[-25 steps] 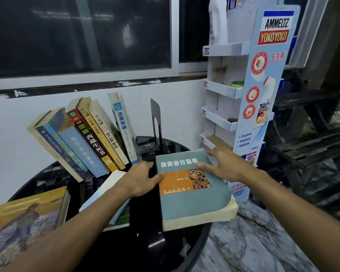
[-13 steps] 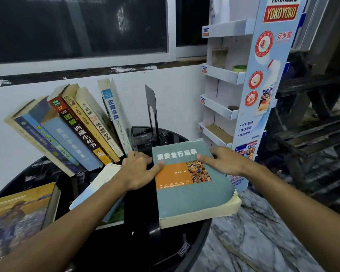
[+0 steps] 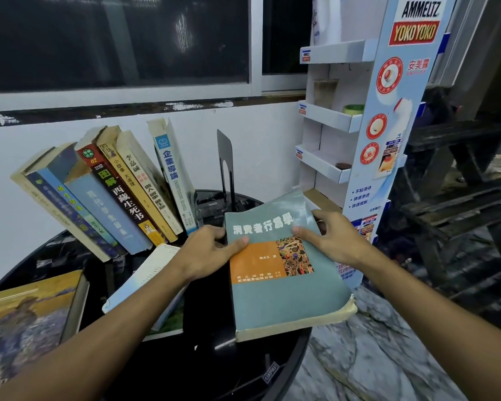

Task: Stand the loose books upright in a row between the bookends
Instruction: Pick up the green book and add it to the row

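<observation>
Books fill the dark round worktop (image 3: pixel 214 369) from its left side: a painted-cover book (image 3: pixel 26 322) lies flat at the far left edge, and behind it a row of books (image 3: pixel 104 195) stands on end but leans hard to the left against the white wall. Among the spines that can be read are a red-and-black one marked "02 图解 西藏生死书", a tan one reading "小故事 大道理", a pale one headed "李嘉诚", and a white one with a blue label reading "企業導論" over "UNDERSTANDING BUSINESS"; the bluish spines further left are too blurred to read. A pale book (image 3: pixel 145 273) lies flat under the left forearm. The left hand (image 3: pixel 206 253) has its grip on the left edge of the teal book (image 3: pixel 284 287), thumb on the cover and fingers curled round the edge. Just behind that hand a black metal bookend (image 3: pixel 225 166) stands upright, apart from the leaning row. The teal book lies cover-up and aslant in front of the bookend, its near corner jutting past the worktop's rim; its cover reads "消費者行為學" above an orange panel and a patterned picture. The right hand (image 3: pixel 336 241) grips its upper right edge, thumb on the cover. At the right a cardboard display stand (image 3: pixel 399 117) shows "AMMELTZ", "YOKO YOKO" and "安美露".
</observation>
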### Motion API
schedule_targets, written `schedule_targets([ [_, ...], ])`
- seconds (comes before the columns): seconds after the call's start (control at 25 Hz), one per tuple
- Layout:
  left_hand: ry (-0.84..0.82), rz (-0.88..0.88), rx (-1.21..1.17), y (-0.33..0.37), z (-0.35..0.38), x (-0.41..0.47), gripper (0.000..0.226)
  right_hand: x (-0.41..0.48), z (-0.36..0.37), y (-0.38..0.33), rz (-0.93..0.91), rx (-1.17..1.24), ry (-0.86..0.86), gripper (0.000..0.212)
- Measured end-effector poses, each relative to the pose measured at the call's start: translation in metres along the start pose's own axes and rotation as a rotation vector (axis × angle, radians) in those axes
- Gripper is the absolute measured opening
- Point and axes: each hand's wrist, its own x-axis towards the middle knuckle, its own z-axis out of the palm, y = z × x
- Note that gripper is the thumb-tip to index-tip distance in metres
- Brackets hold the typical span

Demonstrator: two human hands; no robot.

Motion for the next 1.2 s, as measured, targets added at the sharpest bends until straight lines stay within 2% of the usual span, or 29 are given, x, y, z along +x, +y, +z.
schedule_targets([
  [0.24, 0.128, 0.164, -0.261, 0.021, -0.031, -0.019, 0.032, -0.004, -0.013, -0.029, -0.108, 0.052, 0.135, 0.041],
  [0.32, 0.219, 0.212, -0.277, 0.029, -0.04, -0.023, 0.04, -0.002, -0.018, -0.039, -0.133, 0.053, 0.179, 0.052],
  [0.52, 0.382, 0.303, -0.25, 0.037, -0.063, -0.032, 0.068, -0.004, -0.026, -0.069, -0.223, 0.088, 0.236, 0.049],
  [0.72, 0.477, 0.364, -0.252, 0.038, -0.062, -0.047, 0.076, -0.011, -0.023, -0.078, -0.245, 0.109, 0.225, 0.056],
  [0.92, 0.461, 0.373, -0.363, 0.028, -0.053, -0.064, 0.091, -0.01, -0.024, -0.078, -0.211, 0.05, 0.164, 0.081],
  [1.0, 0.419, 0.337, -0.405, 0.025, -0.051, -0.066, 0.093, -0.01, -0.023, -0.076, -0.215, 0.039, 0.15, 0.084],
  [1.12, 0.29, 0.26, -0.434, 0.024, -0.051, -0.066, 0.082, -0.009, -0.019, -0.072, -0.204, -0.017, 0.16, 0.079],
  [1.2, 0.247, 0.232, -0.419, 0.022, -0.051, -0.067, 0.074, -0.01, -0.014, -0.073, -0.197, -0.094, 0.263, 0.081],
])
